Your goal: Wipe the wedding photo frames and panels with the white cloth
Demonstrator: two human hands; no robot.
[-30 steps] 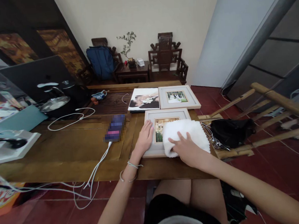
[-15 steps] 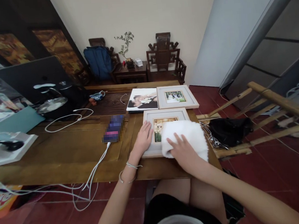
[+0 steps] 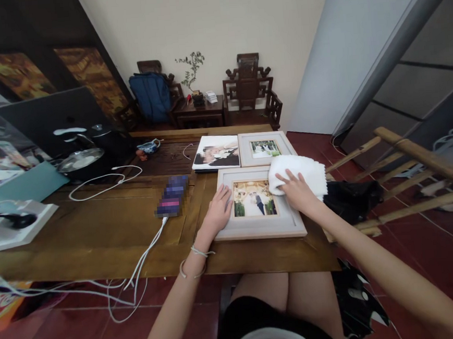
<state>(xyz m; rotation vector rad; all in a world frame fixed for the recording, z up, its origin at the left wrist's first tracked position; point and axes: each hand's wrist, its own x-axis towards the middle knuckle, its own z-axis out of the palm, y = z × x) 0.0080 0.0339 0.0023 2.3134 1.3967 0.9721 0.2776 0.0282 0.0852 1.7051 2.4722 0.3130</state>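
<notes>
Head view: no readable writing; right hand (image 3: 299,194) presses white cloth (image 3: 303,168).

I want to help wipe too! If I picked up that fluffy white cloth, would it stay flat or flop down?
It would probably flop: the white cloth already bunches and folds under the right hand. It looks fluffy, so likely light. It probably wouldn't slide away, unlike the hard picture frame that the left hand steadies.
</notes>
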